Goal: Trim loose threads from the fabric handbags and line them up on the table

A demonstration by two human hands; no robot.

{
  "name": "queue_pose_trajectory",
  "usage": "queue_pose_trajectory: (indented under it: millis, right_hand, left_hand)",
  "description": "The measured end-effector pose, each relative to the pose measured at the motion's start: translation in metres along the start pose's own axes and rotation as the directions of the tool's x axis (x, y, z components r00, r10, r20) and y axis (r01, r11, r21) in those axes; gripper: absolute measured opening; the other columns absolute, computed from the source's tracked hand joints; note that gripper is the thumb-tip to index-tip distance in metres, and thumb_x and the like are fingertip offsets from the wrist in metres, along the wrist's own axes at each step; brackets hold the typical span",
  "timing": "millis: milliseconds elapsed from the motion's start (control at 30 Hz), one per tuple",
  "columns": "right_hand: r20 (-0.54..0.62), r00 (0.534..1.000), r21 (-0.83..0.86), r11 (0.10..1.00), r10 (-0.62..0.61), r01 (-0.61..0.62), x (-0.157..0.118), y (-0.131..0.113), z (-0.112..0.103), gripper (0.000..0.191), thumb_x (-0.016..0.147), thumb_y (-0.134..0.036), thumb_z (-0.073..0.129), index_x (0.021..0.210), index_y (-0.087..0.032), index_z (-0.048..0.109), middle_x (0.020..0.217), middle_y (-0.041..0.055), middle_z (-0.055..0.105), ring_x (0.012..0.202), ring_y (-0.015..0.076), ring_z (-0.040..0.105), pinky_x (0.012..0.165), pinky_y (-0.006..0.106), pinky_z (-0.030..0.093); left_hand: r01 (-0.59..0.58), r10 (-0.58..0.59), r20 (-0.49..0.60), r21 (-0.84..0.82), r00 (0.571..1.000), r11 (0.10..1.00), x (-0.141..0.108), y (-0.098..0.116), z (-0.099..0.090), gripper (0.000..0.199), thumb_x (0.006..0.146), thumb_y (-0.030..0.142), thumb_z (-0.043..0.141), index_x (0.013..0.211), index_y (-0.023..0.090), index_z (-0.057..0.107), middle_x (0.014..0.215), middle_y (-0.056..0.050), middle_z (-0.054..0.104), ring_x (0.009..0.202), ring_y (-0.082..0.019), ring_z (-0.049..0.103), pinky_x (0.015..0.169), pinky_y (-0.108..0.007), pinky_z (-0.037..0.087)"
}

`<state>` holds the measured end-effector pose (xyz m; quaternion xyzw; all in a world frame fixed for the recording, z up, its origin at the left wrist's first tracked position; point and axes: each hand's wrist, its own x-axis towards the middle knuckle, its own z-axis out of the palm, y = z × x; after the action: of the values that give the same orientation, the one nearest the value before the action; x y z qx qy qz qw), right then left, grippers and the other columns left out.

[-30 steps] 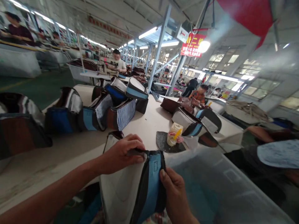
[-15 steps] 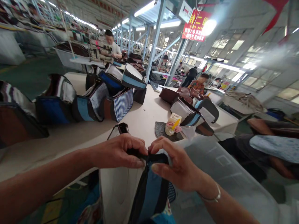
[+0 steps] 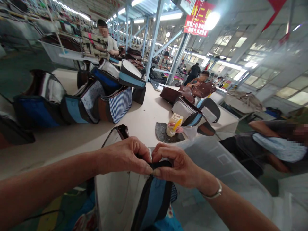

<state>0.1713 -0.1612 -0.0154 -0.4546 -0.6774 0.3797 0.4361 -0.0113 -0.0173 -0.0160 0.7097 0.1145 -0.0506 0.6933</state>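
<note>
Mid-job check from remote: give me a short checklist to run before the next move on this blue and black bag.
Left hand pinching the bag at its black edge: ok.
Right hand pinching the same edge: ok.
Edge layers lined up: cannot tell, the hands hide them.
Bracelet away from the edge: ok, it sits on the right wrist.
Bag clear of the plastic bin: cannot tell, they overlap in view.

One left hand [image 3: 122, 155] and one right hand [image 3: 175, 163] hold one blue-and-black fabric bag [image 3: 154, 199]. Nearby are one clear plastic bin [image 3: 223, 173], one dark mat [image 3: 161, 133] and one wrapped packet [image 3: 173, 125]. One worktop [image 3: 144, 125] carries one striped bag [image 3: 120, 104]; one red banner [image 3: 198, 17] hangs above.
</note>
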Motion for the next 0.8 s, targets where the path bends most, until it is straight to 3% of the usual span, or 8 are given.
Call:
queue_pose_trajectory:
  millis: [267, 600, 800]
  right_hand:
    - [-0.131, 0.987, 0.142, 0.987, 0.095, -0.076, -0.012, 0.015, 0.008, 0.022, 0.084, -0.033, 0.08, 0.081, -0.013, 0.071, 0.084, 0.0044, 0.061, 0.081, 0.0151, 0.056, 0.075, 0.028, 0.043]
    - [-0.164, 0.974, 0.26, 0.959, 0.155, -0.108, -0.014, 0.023, 0.009, 0.019, 0.08, -0.029, 0.081, 0.079, -0.014, 0.069, 0.081, 0.0018, 0.059, 0.077, 0.014, 0.053, 0.072, 0.028, 0.041]
    - [-0.161, 0.972, 0.285, 0.951, 0.173, -0.123, -0.014, 0.019, 0.007, 0.018, 0.082, -0.03, 0.077, 0.08, -0.014, 0.069, 0.083, 0.0024, 0.059, 0.078, 0.0144, 0.053, 0.073, 0.028, 0.04]
  left_hand:
    - [0.101, -0.095, -0.092, 0.061, 0.991, 0.993, 0.008, 0.005, 0.01, 0.015, 0.065, 0.028, 0.071, 0.069, 0.014, 0.07, 0.054, 0.005, 0.046, 0.051, -0.009, 0.032, 0.048, -0.025, 0.02]
    - [0.083, -0.081, -0.059, 0.043, 0.995, 0.996, 0.011, 0.008, 0.009, 0.02, 0.065, 0.032, 0.072, 0.072, 0.013, 0.072, 0.056, 0.004, 0.048, 0.052, -0.009, 0.032, 0.049, -0.026, 0.02]
    - [0.117, -0.104, -0.107, 0.123, 0.989, 0.986, 0.012, 0.01, 0.009, 0.019, 0.067, 0.032, 0.071, 0.071, 0.013, 0.071, 0.057, 0.004, 0.047, 0.053, -0.01, 0.033, 0.05, -0.027, 0.02]
